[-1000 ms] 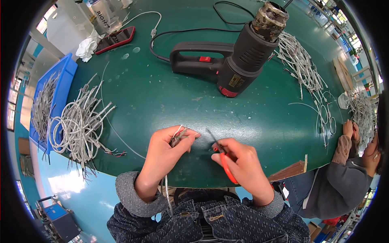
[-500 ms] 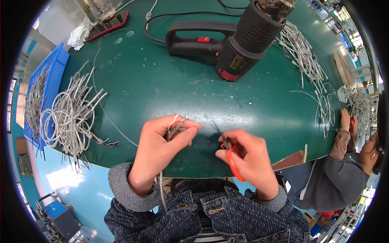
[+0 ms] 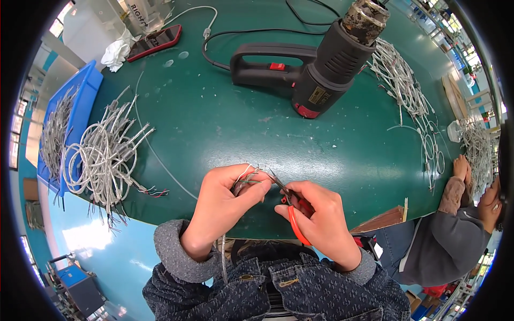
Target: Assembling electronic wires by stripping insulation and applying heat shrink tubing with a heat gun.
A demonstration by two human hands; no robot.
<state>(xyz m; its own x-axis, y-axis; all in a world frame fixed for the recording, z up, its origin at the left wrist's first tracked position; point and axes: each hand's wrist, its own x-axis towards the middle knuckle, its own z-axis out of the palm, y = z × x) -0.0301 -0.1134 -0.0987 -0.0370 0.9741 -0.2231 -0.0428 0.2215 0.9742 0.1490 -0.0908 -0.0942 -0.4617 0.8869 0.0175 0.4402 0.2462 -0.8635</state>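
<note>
Pinched between the thumb and fingers of my left hand (image 3: 222, 206) is a grey shielded cable (image 3: 224, 257), its stripped end showing thin white and green wires. The cable's tail hangs down past my wrist toward my jacket. My right hand (image 3: 321, 214) is closed round a pair of red-handled scissors (image 3: 297, 229). Their dark blades point up and left, with the tips right beside the wire ends at my left fingertips. Whether the blades touch a wire is too small to tell.
A black heat gun (image 3: 326, 69) lies across the green table's far side. Left are a cable pile (image 3: 104, 155), a blue tray (image 3: 90, 88) of cables, a phone (image 3: 155, 44) and a tissue (image 3: 116, 55). More cables (image 3: 401, 80) lie right, near another person's hands (image 3: 461, 168).
My right hand has brought the scissors left and up, so the blade tips now meet my left fingertips. The whole view has shifted slightly.
</note>
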